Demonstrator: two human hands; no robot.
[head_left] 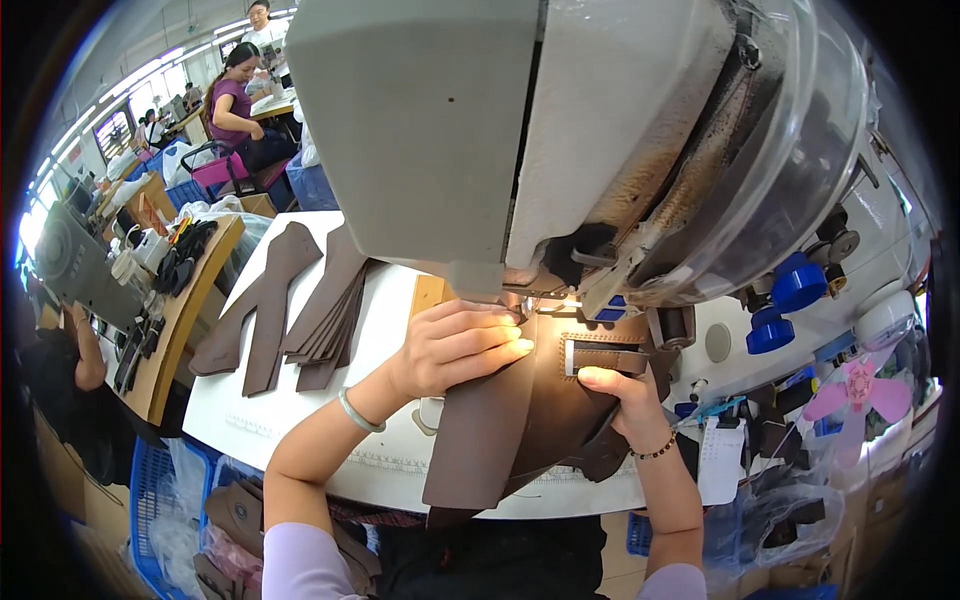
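Under the head of a large grey sewing machine point(430, 130), a dark brown leather piece point(480, 435) lies on the white machine table. My left hand point(455, 345) holds its upper part beside the needle area, fingers together and fingertips pressed on the leather. My right hand point(637, 400) grips the piece on the right, thumb on top and the other fingers hidden beneath. Next to that thumb is a stitched rectangular patch point(605, 355) with a dark strap across it and a pale edge. A lamp lights the leather near the needle, which I cannot make out clearly.
To the left on the white table point(395, 460) lie several cut brown leather pieces point(335, 325). A blue crate point(160, 520) with leather and plastic stands below left. Blue knobs point(795, 280) and a pink fan point(860, 390) are at right. Other people sit at benches behind.
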